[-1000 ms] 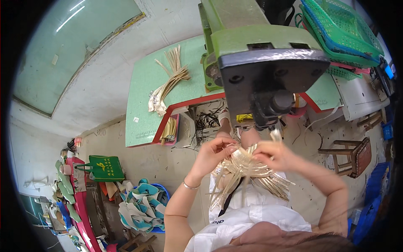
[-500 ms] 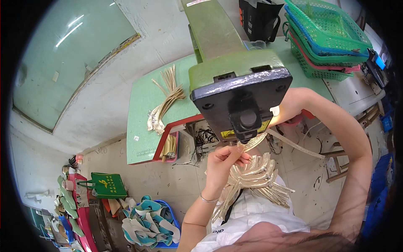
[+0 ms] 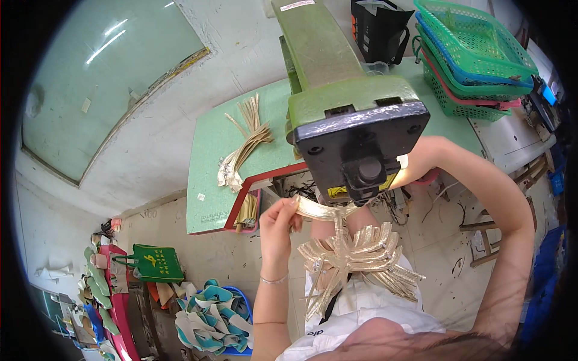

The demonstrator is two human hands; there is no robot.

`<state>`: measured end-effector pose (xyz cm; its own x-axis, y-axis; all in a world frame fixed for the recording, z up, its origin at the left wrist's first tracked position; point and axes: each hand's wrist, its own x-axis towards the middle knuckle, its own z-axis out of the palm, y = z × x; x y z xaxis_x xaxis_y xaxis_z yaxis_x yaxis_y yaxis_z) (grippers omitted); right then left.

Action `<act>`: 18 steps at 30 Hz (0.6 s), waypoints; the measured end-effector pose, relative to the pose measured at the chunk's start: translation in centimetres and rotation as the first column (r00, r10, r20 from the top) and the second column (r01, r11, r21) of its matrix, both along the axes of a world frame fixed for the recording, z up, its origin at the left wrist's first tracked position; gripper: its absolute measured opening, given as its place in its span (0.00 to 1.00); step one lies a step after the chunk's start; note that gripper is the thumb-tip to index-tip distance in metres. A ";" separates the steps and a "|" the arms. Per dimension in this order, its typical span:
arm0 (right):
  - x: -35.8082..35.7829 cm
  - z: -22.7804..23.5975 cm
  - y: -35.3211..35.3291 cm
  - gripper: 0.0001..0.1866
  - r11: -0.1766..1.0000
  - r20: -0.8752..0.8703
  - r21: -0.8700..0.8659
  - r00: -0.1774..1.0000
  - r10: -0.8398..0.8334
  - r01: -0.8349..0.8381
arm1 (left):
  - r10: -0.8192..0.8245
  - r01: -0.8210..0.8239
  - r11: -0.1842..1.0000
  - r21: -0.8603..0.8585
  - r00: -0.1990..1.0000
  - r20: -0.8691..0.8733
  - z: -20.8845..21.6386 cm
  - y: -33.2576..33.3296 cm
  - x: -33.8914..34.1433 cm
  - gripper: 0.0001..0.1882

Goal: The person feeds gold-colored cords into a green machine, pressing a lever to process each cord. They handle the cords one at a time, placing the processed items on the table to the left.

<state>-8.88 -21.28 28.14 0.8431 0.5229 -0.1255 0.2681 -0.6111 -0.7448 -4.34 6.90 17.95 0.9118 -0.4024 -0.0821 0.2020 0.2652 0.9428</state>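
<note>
My left hand [image 3: 279, 225] is closed, its thumb and fingers pinching the left end of a shiny gold strap piece [image 3: 317, 209]. That strap curves rightward under the black front of a green sewing machine [image 3: 337, 120]. Behind the machine head my right hand is hidden; only the wrist and bent right forearm [image 3: 494, 186] show. A narrow gold strip hangs from the curved strap toward my lap. Across my lap lies a bundle of gold straps [image 3: 361, 256], fanned out over white clothing. A light glows beside the machine head near my right wrist.
On the green table [image 3: 208, 156] lies another bunch of pale gold straps [image 3: 247, 144]. Stacked plastic baskets [image 3: 475, 54] and a black bag [image 3: 379, 30] stand at the back right. Teal and white pieces fill a blue tub [image 3: 211, 319] on the floor, near a green bag [image 3: 158, 263].
My left hand has moved left from beneath the machine head, drawing the strap's end out with it. More of the strap and the hanging strip now shows. The whole view has shifted slightly.
</note>
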 end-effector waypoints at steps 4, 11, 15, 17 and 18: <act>0.3 1.3 0.0 0.15 0.988 -0.030 -0.152 0.999 0.014 -0.018 | 0.053 -0.054 0.997 -0.047 0.998 -0.017 0.0 1.3 2.2 0.07; -0.2 -1.0 -1.4 0.18 0.976 -0.077 0.218 0.997 0.028 -0.010 | 0.560 -0.569 0.798 -0.200 0.577 0.595 2.9 -0.6 -5.2 0.10; 0.4 -1.7 0.5 0.21 0.991 0.121 0.102 0.990 0.078 -0.090 | -0.383 0.259 0.908 0.328 0.831 0.404 2.9 -2.5 -8.1 0.12; -0.1 -1.1 1.4 0.24 0.996 0.022 -0.088 1.000 -0.004 0.006 | -0.347 0.324 0.928 0.184 0.931 0.115 0.6 -6.0 -7.5 0.13; -0.5 -1.3 1.8 0.24 0.998 0.054 -0.053 0.998 -0.013 0.016 | -0.338 0.327 0.937 0.124 0.937 0.087 0.4 -6.6 -7.0 0.13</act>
<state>-9.42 -19.52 26.88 0.8569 0.5041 -0.1079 0.2972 -0.6540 -0.6957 -11.32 0.27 18.35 0.7330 -0.6783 -0.0512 0.1592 0.0979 0.9824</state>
